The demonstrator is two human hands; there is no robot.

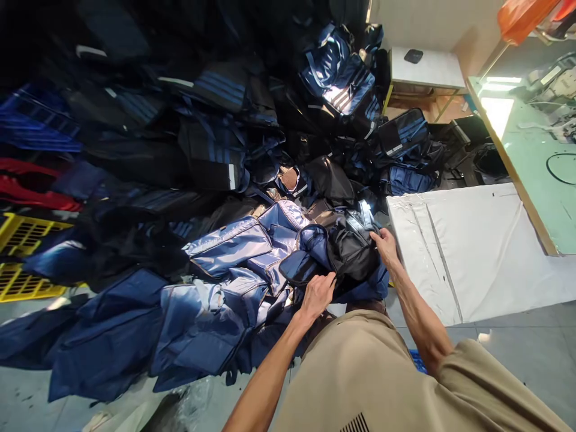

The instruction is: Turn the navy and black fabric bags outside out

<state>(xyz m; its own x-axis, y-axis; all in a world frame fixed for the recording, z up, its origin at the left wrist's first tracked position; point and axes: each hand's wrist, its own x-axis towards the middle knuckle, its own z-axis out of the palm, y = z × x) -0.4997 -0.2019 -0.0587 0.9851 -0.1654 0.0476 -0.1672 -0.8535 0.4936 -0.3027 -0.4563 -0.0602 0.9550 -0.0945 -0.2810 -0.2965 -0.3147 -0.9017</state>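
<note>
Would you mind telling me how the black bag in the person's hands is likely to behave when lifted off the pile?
The black bag looks crumpled between the left hand and right hand, so it is probably floppy and will sag. It seems unfilled, so likely light. Its sheen suggests slick fabric that may slide over the blue bags.

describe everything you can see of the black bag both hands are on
The black bag looks like soft, slightly shiny fabric, crumpled and lying on a heap of blue bags. A curved dark strap or opening edge loops out to its left. The left hand grips its lower left edge; the right hand grips its upper right side. Its far side catches a bright glare.
</note>
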